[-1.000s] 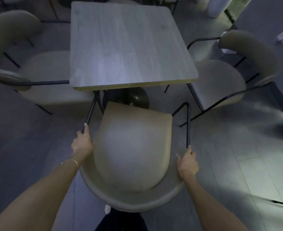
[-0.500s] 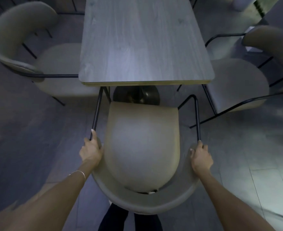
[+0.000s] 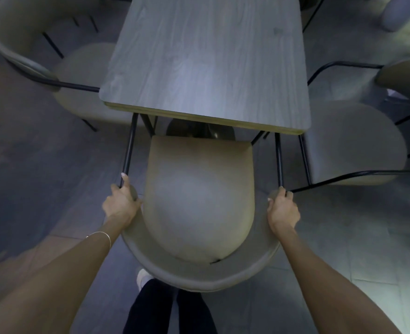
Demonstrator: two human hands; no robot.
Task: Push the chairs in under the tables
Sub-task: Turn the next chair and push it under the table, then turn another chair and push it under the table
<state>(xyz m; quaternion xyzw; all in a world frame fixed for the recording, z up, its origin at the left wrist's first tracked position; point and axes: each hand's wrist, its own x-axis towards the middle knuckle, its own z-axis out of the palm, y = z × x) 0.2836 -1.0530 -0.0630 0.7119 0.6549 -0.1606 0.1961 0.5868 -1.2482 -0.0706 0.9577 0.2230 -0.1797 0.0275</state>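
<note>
Bare forearms, no sleeves, thin silver bangle (image 3: 99, 235) just behind left hand (image 3: 120, 204), right hand (image 3: 283, 210) unadorned, dark trousers (image 3: 170, 309), white shoe (image 3: 143, 277) below hands

Both bare arms reach forward toward 12 o'clock, elbows low at 7 and 5 o'clock. The left hand (image 3: 120, 204) is curled closed over the chair (image 3: 199, 196) at its backrest end, forefinger stretched out along the black armrest rod. The right hand (image 3: 283, 210) is wrapped the same way at 3 o'clock, fingertips on the rod. A thin bracelet (image 3: 101, 235) circles the left wrist.
</note>
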